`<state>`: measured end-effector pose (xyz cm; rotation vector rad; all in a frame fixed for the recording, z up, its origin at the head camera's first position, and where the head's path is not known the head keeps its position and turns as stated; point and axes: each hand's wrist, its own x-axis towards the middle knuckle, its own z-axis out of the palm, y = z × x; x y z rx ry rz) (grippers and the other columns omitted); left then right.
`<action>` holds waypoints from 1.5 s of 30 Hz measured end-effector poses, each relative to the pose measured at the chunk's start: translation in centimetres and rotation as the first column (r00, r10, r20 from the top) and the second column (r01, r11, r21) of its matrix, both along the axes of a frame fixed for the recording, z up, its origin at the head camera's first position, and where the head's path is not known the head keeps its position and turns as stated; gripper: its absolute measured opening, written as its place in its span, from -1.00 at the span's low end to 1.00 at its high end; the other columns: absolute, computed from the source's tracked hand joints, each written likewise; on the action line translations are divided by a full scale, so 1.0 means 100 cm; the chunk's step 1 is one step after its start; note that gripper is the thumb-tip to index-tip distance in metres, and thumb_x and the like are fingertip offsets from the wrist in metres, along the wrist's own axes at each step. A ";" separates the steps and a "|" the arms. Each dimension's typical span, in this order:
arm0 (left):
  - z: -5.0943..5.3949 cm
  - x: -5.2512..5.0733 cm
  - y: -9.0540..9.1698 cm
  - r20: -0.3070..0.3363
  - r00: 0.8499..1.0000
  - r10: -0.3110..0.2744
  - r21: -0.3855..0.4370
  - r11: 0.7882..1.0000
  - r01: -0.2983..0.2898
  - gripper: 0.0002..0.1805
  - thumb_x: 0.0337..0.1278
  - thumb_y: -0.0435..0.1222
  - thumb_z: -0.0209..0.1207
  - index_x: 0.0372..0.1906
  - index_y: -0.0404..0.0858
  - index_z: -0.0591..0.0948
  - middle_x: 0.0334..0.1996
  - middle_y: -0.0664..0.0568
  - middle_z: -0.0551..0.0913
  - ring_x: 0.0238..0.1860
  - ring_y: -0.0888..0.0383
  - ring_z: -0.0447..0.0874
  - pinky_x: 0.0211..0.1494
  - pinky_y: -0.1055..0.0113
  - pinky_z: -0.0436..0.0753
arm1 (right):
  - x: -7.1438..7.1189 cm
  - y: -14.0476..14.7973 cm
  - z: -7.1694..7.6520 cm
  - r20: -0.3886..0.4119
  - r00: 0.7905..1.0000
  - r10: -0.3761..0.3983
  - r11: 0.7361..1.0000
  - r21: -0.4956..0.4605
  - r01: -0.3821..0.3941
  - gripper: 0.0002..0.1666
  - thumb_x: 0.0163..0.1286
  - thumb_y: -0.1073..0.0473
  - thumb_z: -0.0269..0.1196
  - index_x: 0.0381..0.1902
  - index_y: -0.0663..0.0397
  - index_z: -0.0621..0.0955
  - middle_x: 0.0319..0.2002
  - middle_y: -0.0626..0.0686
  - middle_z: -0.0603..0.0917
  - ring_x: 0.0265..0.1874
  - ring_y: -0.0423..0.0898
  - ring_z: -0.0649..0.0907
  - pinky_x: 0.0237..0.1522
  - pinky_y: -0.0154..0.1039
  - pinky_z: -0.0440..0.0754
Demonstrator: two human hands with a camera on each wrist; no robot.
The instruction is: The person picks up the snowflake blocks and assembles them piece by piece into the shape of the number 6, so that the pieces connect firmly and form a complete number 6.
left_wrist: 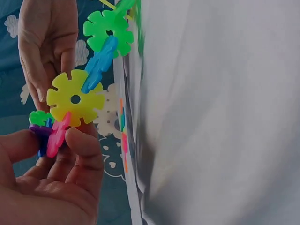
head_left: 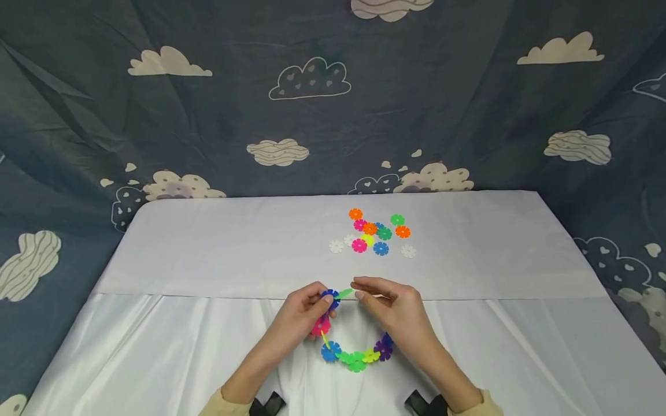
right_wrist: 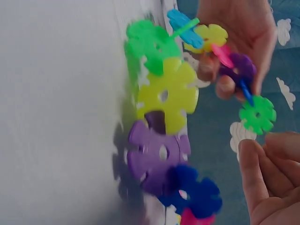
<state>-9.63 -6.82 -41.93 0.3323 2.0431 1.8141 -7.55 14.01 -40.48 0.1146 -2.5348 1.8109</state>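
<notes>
Chain (head_left: 356, 364): looped over the white cloth (head_left: 520, 358), near the wearer.
Left hand (head_left: 303, 310): pink disc (left_wrist: 57, 136) and purple disc (right_wrist: 243, 65) appear pinched.
Right hand (head_left: 399, 306): thumb and forefinger are parted beside the green end disc (right_wrist: 260, 120); contact cannot be confirmed.
Green joint: could be dislodged from the blue disc (right_wrist: 246, 93) by a skewed push.
Pinched joint: could be sprung by twisting.
Loop: could be parted by tugging.

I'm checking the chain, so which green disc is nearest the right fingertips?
The green disc joined to a dark blue disc, between the left hand and right hand. Other green discs sit midway along the chain or lie loose farther back.
</notes>
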 end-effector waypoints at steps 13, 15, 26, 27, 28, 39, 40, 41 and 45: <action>-0.007 -0.008 -0.007 0.081 0.996 0.043 0.046 0.998 -0.046 -0.80 0.42 -0.30 0.08 -0.24 -0.41 0.52 -0.47 -0.07 0.62 -0.62 0.23 0.38 -0.52 0.46 0.41 | -0.029 0.038 0.002 -0.035 0.998 0.053 0.993 0.112 -0.049 -0.73 0.42 0.18 0.28 0.05 0.07 0.66 -0.09 0.04 0.74 -0.11 -0.01 0.72 -0.10 -0.35 0.64; -0.007 -0.008 -0.008 0.072 0.996 0.043 0.038 0.998 -0.046 -0.80 0.41 -0.31 0.09 -0.26 -0.41 0.52 -0.50 -0.05 0.60 -0.61 0.23 0.36 -0.52 0.46 0.38 | -0.038 0.044 0.002 -0.038 0.996 0.079 0.985 0.160 -0.072 -0.72 0.42 0.18 0.27 0.05 0.09 0.66 -0.10 0.04 0.74 -0.11 -0.03 0.71 -0.12 -0.34 0.64; -0.010 -0.010 -0.009 0.071 0.997 0.011 0.035 0.999 -0.013 -0.81 0.40 -0.31 0.09 -0.28 -0.39 0.52 -0.47 -0.09 0.62 -0.62 0.24 0.36 -0.52 0.47 0.37 | -0.097 0.071 -0.003 -0.014 0.993 0.116 0.904 0.415 -0.099 -0.71 0.41 0.27 0.25 0.06 0.17 0.66 -0.06 0.07 0.71 -0.08 0.05 0.64 -0.14 -0.08 0.66; -0.011 -0.011 -0.009 0.071 0.997 0.010 0.036 0.999 -0.013 -0.81 0.40 -0.31 0.09 -0.28 -0.39 0.52 -0.47 -0.10 0.62 -0.61 0.24 0.37 -0.51 0.47 0.38 | -0.102 0.073 -0.004 -0.004 0.993 0.119 0.895 0.434 -0.105 -0.70 0.41 0.28 0.25 0.07 0.17 0.65 -0.05 0.08 0.71 -0.07 0.06 0.64 -0.13 -0.08 0.66; -0.011 -0.011 -0.009 0.070 0.997 0.009 0.038 0.999 -0.012 -0.81 0.40 -0.31 0.09 -0.28 -0.39 0.52 -0.46 -0.11 0.63 -0.60 0.24 0.37 -0.49 0.47 0.38 | -0.107 0.074 -0.006 0.007 0.992 0.123 0.887 0.448 -0.113 -0.69 0.40 0.29 0.25 0.08 0.18 0.65 -0.04 0.08 0.70 -0.07 0.06 0.63 -0.12 -0.08 0.66; -0.010 -0.012 -0.010 0.072 0.997 0.015 0.034 0.999 -0.017 -0.80 0.41 -0.29 0.09 -0.26 -0.39 0.52 -0.47 -0.06 0.63 -0.61 0.22 0.36 -0.54 0.47 0.36 | -0.141 0.080 -0.024 0.108 0.958 0.265 0.783 0.557 -0.279 -0.58 0.28 0.33 0.36 0.10 0.02 0.65 -0.06 0.03 0.64 -0.14 -0.01 0.54 -0.03 -0.13 0.59; -0.010 -0.012 -0.011 0.074 0.997 0.015 0.031 0.999 -0.017 -0.80 0.41 -0.28 0.09 -0.26 -0.39 0.52 -0.47 -0.05 0.63 -0.61 0.22 0.36 -0.55 0.47 0.36 | -0.141 0.080 -0.024 0.111 0.955 0.276 0.774 0.564 -0.289 -0.57 0.27 0.33 0.37 0.11 0.02 0.65 -0.07 0.03 0.63 -0.14 -0.01 0.53 -0.03 -0.13 0.59; -0.010 -0.012 -0.011 0.074 0.997 0.015 0.030 0.999 -0.017 -0.80 0.41 -0.28 0.09 -0.26 -0.39 0.53 -0.47 -0.05 0.64 -0.61 0.22 0.36 -0.55 0.47 0.36 | -0.142 0.080 -0.025 0.110 0.952 0.287 0.767 0.569 -0.297 -0.56 0.25 0.34 0.38 0.11 0.02 0.65 -0.07 0.03 0.62 -0.13 -0.01 0.53 -0.02 -0.13 0.59; -0.009 -0.012 -0.012 0.070 0.997 0.007 0.041 0.999 -0.010 -0.79 0.42 -0.28 0.09 -0.25 -0.39 0.53 -0.45 -0.08 0.64 -0.60 0.22 0.37 -0.53 0.48 0.37 | -0.141 0.079 -0.023 0.114 0.948 0.299 0.750 0.585 -0.307 -0.54 0.22 0.35 0.41 0.09 0.01 0.65 -0.09 0.02 0.61 -0.14 -0.01 0.52 -0.06 -0.14 0.59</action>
